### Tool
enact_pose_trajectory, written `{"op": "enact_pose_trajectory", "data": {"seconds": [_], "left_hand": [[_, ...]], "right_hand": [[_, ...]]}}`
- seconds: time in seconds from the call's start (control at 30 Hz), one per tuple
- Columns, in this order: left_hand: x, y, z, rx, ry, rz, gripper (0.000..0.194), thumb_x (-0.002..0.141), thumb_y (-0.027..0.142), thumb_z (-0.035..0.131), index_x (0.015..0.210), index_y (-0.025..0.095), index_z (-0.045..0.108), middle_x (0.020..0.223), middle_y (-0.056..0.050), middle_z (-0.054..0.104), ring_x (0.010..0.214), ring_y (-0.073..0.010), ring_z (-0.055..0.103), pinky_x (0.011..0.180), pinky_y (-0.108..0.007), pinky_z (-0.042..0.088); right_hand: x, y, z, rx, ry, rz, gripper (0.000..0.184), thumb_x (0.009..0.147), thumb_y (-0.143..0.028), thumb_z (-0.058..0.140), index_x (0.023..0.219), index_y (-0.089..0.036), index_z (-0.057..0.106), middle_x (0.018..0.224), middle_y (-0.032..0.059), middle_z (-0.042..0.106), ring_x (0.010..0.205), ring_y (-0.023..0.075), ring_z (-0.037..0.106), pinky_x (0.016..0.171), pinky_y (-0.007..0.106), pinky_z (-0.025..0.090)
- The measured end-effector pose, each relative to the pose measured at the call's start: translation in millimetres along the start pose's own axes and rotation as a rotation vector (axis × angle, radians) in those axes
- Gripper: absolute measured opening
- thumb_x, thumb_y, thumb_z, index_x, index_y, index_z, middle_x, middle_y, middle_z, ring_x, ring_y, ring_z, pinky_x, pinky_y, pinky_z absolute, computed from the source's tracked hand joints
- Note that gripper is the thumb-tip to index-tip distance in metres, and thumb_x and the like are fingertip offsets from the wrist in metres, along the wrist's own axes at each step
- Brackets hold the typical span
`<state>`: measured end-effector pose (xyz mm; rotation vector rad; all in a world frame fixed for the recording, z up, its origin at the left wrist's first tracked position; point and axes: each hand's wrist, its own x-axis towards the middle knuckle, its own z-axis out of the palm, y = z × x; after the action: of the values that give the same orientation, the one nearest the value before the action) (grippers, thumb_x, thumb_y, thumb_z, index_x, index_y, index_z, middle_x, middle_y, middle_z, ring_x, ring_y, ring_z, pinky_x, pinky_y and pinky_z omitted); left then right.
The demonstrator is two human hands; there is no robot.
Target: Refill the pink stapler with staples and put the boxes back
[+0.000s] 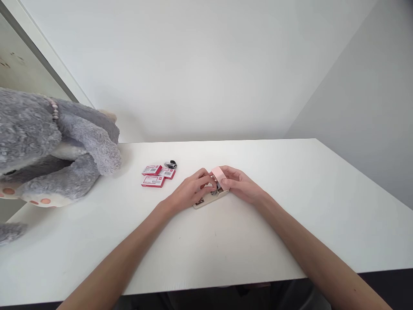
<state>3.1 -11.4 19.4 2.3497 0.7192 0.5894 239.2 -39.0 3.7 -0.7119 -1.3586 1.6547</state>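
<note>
A stapler with a pink top and a cream base (211, 199) lies on the white table, its top lifted up from the base. My right hand (240, 184) grips the raised pink top (219, 174) between thumb and fingers. Over the inner metal part of the stapler, my left hand (192, 189) has its thumb and forefinger drawn together in a pinch. Whatever sits between those fingertips, if anything, is too small to make out. Part of the stapler's inside is hidden behind the fingers.
Several red and white staple boxes (152, 181) lie beyond my left hand, with a black staple remover (171, 164) just behind them. A large grey plush toy (80, 142) rests along the left side of the white table (290, 172). A wall (206, 77) rises behind the table.
</note>
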Motion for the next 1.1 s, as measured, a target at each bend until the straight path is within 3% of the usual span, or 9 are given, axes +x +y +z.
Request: {"op": "enact_pose_trajectory", "data": {"seconds": [0.43,0.63,0.83,1.0,1.1], "left_hand": [[0.8,2.1,0.2,0.017,-0.014,0.013,0.025,0.106,0.038,0.05,0.107,0.026,0.071,0.111,-0.006,0.058,0.087,-0.0168,0.058,0.075,-0.03,0.049],[0.7,5.9,2.3,-0.041,-0.01,-0.009,0.024,0.105,0.039,0.049,0.105,0.024,0.067,0.111,-0.006,0.056,0.084,-0.0168,0.056,0.074,-0.031,0.048],[2.0,10.2,3.6,-0.132,0.072,-0.038,0.022,0.104,0.04,0.053,0.101,0.023,0.066,0.104,-0.005,0.053,0.084,-0.0157,0.053,0.075,-0.029,0.048],[5.6,7.6,5.2,-0.269,0.223,-0.044,0.024,0.103,0.042,0.058,0.093,0.021,0.063,0.101,-0.005,0.059,0.089,-0.0166,0.058,0.083,-0.032,0.048],[8.0,6.3,4.0,-0.411,0.298,-0.067,0.026,0.102,0.046,0.059,0.096,0.02,0.061,0.105,-0.006,0.064,0.095,-0.018,0.062,0.09,-0.034,0.05]], "right_hand": [[0.0,-0.7,0.7,0.001,-0.017,-0.01,0.038,0.091,-0.047,0.077,0.125,-0.032,0.072,0.128,0.0064,0.069,0.105,0.0224,0.064,0.095,0.04,0.05],[-1.0,-3.1,2.4,-0.006,-0.009,-0.012,0.035,0.091,-0.05,0.076,0.122,-0.031,0.072,0.11,0.0049,0.07,0.097,0.022,0.064,0.091,0.04,0.051],[-0.9,-2.6,1.2,-0.016,-0.009,-0.024,0.034,0.094,-0.049,0.074,0.122,-0.031,0.072,0.111,0.0052,0.069,0.105,0.0218,0.062,0.092,0.037,0.05],[-0.8,-1.2,-0.3,-0.005,0.06,-0.007,0.037,0.09,-0.05,0.078,0.121,-0.031,0.073,0.123,0.0065,0.069,0.108,0.0226,0.063,0.091,0.037,0.051],[-0.8,-1.1,0.0,-0.008,0.126,-0.005,0.038,0.088,-0.05,0.079,0.12,-0.031,0.073,0.118,0.0058,0.07,0.102,0.0213,0.063,0.086,0.036,0.052]]}}
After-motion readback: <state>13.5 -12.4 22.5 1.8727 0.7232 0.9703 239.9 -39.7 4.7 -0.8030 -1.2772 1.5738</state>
